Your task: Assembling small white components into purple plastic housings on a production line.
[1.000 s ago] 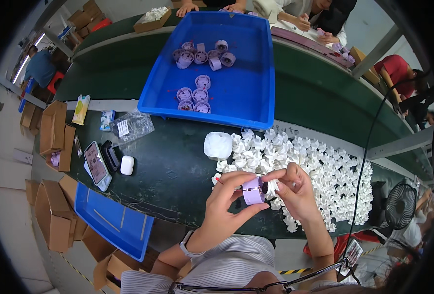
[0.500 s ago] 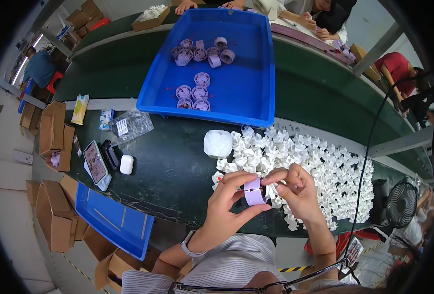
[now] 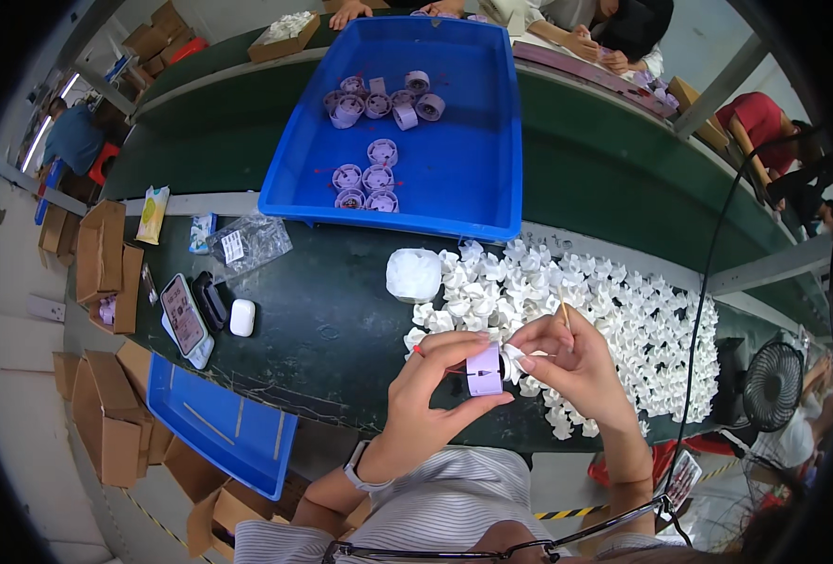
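My left hand (image 3: 426, 390) grips a lilac ring-shaped housing (image 3: 484, 370) between thumb and fingers, its open end turned right. A thin red-tipped wire (image 3: 418, 351) sticks out beside those fingers. With its thumb and fingertips, my right hand (image 3: 576, 371) pinches a small white bladed piece (image 3: 512, 361) at the housing's open end. Whether that piece sits inside the housing or only touches it, I cannot tell. A thin pale stick (image 3: 564, 305) rises from between the right fingers. Many similar white bladed pieces (image 3: 642, 329) cover the table around and beyond this hand.
A blue tray (image 3: 275, 183) with several lilac housings (image 3: 379, 177) stands at the back. A round white tub-like thing (image 3: 413, 274), a phone (image 3: 183, 320) and a white earphone case (image 3: 242, 318) lie left. A black cable (image 3: 698, 329) hangs before a fan (image 3: 771, 387) at right.
My right hand has turned and shifted slightly, and the thin stick now shows upright between its fingers. The housing is turned a little in my left hand, with the white piece at its opening.
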Action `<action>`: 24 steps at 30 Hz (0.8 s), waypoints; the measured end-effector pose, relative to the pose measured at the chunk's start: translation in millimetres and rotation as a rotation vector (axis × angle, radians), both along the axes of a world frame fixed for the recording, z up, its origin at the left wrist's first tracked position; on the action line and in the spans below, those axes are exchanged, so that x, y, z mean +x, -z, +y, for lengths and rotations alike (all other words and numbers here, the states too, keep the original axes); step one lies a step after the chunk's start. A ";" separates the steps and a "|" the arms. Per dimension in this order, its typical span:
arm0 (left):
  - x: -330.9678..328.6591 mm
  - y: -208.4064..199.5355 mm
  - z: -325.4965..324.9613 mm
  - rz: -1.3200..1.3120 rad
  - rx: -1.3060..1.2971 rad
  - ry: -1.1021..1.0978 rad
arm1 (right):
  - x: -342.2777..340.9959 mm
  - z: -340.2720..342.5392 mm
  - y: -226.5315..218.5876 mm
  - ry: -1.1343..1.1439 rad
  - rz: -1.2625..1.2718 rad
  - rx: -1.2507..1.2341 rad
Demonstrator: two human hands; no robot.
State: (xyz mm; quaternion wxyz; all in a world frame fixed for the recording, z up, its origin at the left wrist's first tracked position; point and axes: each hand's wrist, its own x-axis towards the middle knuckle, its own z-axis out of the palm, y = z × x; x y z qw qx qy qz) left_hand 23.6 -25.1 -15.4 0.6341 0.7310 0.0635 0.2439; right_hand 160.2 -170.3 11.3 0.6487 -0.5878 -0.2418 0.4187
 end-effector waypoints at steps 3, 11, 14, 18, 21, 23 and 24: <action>-0.4 0.9 -0.9 -0.009 0.021 -0.004 | -1.7 1.5 -4.7 0.001 0.013 0.028; 2.5 0.2 0.1 -0.009 -0.120 0.045 | -9.8 2.6 -10.7 0.023 -0.111 0.127; 4.1 -0.8 3.7 0.033 -0.239 0.118 | -12.3 1.8 -10.7 0.052 -0.128 0.117; 7.8 -3.5 7.4 0.137 -0.426 0.189 | -12.8 -1.6 -9.1 -0.026 -0.245 -0.004; 18.8 -9.2 12.2 0.147 -0.439 0.248 | -9.6 -1.1 -7.9 0.047 -0.281 0.067; 38.1 -20.2 21.1 0.138 -0.272 0.271 | -5.8 0.8 -7.1 0.184 -0.314 0.201; 51.2 -25.2 26.8 0.131 -0.114 0.288 | -2.8 0.0 -6.0 0.191 -0.325 0.205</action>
